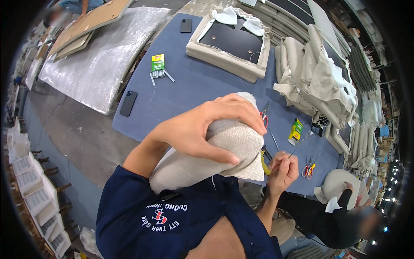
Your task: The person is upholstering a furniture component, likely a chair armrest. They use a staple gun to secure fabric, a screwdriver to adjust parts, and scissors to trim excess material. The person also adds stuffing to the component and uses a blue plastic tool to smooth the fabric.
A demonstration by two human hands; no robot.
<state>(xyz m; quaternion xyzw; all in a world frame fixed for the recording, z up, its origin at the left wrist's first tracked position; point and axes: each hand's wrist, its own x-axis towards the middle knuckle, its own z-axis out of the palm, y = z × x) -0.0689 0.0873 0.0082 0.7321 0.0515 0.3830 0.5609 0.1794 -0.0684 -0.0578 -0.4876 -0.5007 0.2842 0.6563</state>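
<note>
A beige upholstered piece (237, 138) with a rounded end rests against my chest and left forearm. My left hand (200, 127) is wrapped over its top, fingers on the far side and thumb on the near side. A loose fabric flap (254, 168) sticks out at its right end, and a short thread (213, 183) dangles below. Just right of the flap, my right hand (283, 170) pinches a thin, slightly curved needle (294, 150) between thumb and fingers. Whether thread runs from the needle cannot be seen.
On the blue table (172, 99) lie two phones (128, 103), a staple box (158, 64), a yellow-green box (296, 131) and red-handled scissors (307, 170). An upholstered frame (233, 47) lies at the back, fabric-covered pieces (315, 77) at right. Another person (319, 216) works at lower right.
</note>
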